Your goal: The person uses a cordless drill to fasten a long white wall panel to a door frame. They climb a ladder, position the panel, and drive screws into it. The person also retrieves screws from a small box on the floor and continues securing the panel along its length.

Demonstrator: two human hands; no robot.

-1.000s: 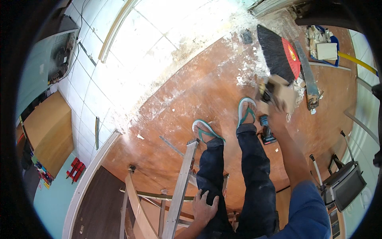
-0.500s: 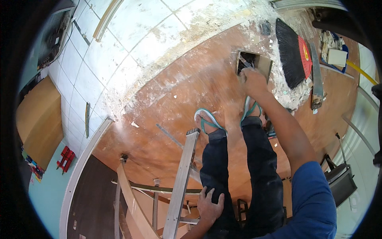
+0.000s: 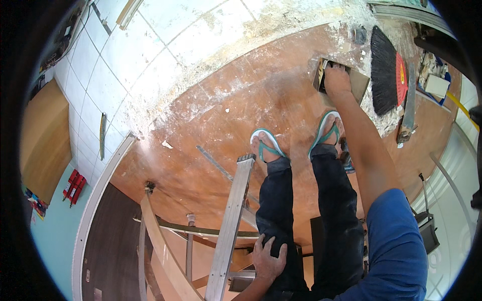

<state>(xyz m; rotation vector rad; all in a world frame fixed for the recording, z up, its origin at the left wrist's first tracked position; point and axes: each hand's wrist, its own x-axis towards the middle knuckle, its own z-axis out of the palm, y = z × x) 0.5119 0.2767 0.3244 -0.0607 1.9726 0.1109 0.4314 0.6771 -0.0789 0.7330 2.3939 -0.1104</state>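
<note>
Blue short sleeve (image 3: 396,236); dark trousers (image 3: 335,210), rolled cuffs (image 3: 278,165); white flip-flops (image 3: 255,133), green straps (image 3: 271,149).

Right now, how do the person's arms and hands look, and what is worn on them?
The right arm has a short blue sleeve. The right hand, partly hidden, shows no glove; the left hand is bare and looks dusty, the left forearm uncovered.

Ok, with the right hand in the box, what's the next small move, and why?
Probably bring the left hand over to steady the open box: the right hand reaches inside it, fingers out of sight, and no other hand braces the box, while the left rests on the left trouser leg.
</note>
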